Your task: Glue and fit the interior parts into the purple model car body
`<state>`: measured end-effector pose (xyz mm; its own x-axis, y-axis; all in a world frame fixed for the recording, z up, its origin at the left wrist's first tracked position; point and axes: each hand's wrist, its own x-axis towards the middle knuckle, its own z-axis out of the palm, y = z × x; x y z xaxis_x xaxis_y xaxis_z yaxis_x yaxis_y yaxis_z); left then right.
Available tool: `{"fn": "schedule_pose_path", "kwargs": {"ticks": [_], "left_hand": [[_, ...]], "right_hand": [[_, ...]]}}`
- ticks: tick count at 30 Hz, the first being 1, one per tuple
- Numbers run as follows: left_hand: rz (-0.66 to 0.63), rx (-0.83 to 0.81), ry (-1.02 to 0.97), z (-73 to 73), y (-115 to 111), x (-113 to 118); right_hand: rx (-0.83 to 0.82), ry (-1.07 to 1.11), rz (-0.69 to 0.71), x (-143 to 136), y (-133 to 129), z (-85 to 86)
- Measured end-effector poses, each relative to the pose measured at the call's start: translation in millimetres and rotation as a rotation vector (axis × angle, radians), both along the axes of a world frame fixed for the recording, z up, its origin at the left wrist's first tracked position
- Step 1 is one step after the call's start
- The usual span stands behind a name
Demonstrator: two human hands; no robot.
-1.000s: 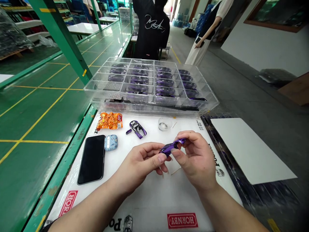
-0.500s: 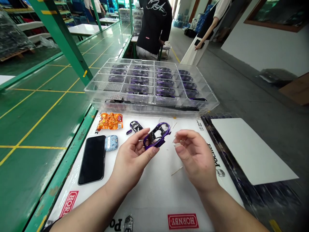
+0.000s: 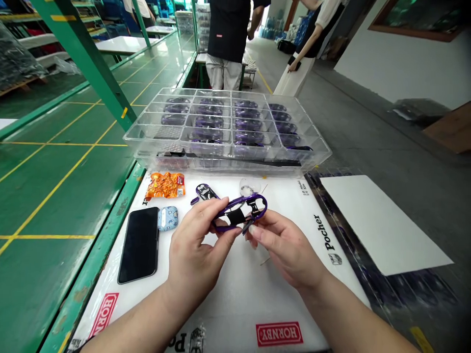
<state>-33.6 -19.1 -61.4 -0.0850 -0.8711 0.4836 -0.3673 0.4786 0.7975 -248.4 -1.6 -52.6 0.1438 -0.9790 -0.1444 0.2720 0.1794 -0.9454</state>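
Note:
A purple-rimmed frame part [image 3: 235, 217] with black and clear inner pieces is held above the white work surface [image 3: 235, 299]. My left hand [image 3: 198, 240] grips its left end between thumb and fingers. At the part's right end, the closed fingertips of my right hand [image 3: 283, 242] hold its lower edge. Behind my left fingers, a second purple and black part [image 3: 204, 192] lies on the surface. A small round clear dish [image 3: 250, 186] sits just beyond the held part. Under my right hand lies a thin stick [image 3: 265, 261], partly covered.
A clear compartment tray [image 3: 228, 159] with several purple parts stands at the back. An orange packet [image 3: 165, 185], a phone [image 3: 139, 245] and a blue patterned case [image 3: 168, 218] lie left. White board [image 3: 382, 223] at right; green post [image 3: 84, 59]. Two people [image 3: 228, 34] stand beyond.
My right hand has moved left and closed on the part's right end. The part has turned to lie more level and shifted right. The person in black beyond the tray has straightened.

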Motion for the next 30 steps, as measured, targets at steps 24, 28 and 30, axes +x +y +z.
{"fn": "schedule_pose_path", "kwargs": {"ticks": [24, 28, 30], "left_hand": [[-0.127, 0.403, 0.371, 1.5, 1.0, -6.0], [-0.112, 0.425, 0.352, 2.2, 1.7, -5.3], [-0.110, 0.426, 0.346, 2.5, 1.6, -5.4]], "right_hand": [[0.050, -0.026, 0.033, -1.6, -4.9, -0.8], [0.049, -0.016, 0.031, -1.7, -5.2, 1.1], [0.042, -0.014, 0.026, -1.8, -5.4, 1.8]]}}
